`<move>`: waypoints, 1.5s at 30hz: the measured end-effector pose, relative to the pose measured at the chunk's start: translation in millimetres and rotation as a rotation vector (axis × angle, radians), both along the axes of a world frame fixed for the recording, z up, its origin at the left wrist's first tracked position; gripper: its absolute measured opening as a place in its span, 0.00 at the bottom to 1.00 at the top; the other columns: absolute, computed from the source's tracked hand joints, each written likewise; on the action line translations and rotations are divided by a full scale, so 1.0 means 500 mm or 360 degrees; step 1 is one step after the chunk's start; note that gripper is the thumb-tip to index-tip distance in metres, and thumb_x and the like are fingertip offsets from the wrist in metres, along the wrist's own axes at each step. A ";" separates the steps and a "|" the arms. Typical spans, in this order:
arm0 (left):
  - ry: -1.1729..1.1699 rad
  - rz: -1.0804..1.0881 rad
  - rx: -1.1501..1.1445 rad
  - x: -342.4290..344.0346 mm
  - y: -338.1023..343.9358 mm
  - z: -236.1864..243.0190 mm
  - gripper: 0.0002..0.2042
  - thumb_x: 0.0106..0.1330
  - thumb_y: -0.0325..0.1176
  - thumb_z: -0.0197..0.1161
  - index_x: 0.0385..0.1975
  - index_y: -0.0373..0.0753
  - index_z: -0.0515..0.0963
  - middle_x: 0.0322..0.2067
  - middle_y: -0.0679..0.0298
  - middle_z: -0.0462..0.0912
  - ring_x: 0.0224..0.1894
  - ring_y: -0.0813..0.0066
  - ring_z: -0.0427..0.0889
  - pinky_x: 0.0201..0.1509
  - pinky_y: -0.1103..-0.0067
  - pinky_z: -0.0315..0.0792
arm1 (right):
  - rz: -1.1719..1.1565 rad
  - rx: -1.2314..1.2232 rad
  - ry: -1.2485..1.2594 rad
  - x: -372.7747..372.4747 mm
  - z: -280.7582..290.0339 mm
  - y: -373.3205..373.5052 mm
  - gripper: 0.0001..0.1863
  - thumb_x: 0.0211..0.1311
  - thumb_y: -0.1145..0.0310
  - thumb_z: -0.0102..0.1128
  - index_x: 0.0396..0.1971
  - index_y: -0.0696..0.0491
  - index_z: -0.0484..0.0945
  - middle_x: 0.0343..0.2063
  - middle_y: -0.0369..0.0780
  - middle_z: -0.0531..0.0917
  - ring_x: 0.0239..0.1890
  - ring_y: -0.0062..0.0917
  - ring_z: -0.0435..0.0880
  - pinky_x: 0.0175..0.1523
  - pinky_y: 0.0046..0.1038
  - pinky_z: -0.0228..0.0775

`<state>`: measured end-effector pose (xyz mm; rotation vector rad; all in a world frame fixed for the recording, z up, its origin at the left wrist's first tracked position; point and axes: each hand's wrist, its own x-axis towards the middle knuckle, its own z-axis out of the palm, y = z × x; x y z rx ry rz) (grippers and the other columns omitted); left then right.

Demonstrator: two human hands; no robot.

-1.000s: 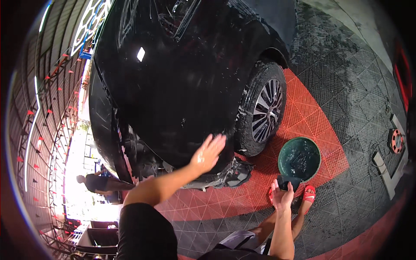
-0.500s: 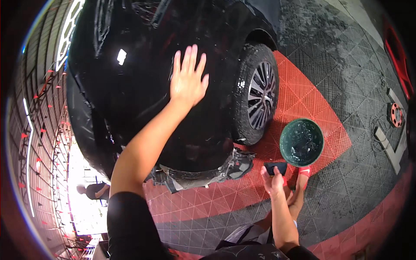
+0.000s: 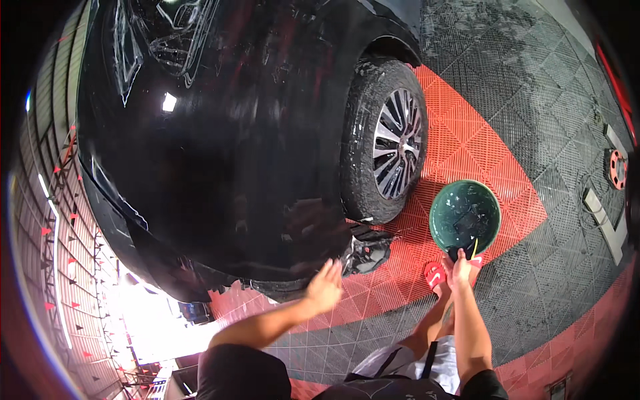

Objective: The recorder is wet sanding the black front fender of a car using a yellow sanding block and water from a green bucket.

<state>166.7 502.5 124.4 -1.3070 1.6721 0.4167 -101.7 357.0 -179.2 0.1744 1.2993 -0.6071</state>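
A glossy black car body panel [image 3: 233, 180] fills the upper left. My left hand [image 3: 325, 288] is near its lower edge, slightly blurred, fingers stretched out and holding nothing. Whether it touches the panel I cannot tell. Wrinkled dark sheeting [image 3: 367, 257] hangs by that edge, just beyond my fingertips. My right hand [image 3: 458, 272] grips a dark flat pad [image 3: 456, 254] at the near rim of a green bucket [image 3: 434, 223]. A thin yellow strip [image 3: 475, 248] sticks up beside those fingers. Dark liquid and a submerged dark shape show inside the bucket.
A wet wheel [image 3: 399, 143] stands left of the bucket, on red and grey grid floor tiles [image 3: 460, 127]. My feet in red sandals [image 3: 435, 274] are close below the bucket. At the far right lie a metal bracket [image 3: 605, 227] and an orange ring-shaped part [image 3: 617, 169].
My left hand has come off the panel's middle and down to its lower edge. My right hand has carried the dark pad rightward to the bucket's rim. The view has shifted a little.
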 end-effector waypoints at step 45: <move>-0.0074 -0.0293 -0.2398 0.176 -0.206 0.750 0.17 0.70 0.28 0.54 0.56 0.29 0.72 0.63 0.39 0.68 0.67 0.38 0.66 0.69 0.51 0.61 | 0.0630 -0.2610 0.0328 0.583 0.892 0.076 0.49 0.47 0.68 0.63 0.71 0.65 0.53 0.73 0.59 0.51 0.74 0.62 0.47 0.74 0.60 0.35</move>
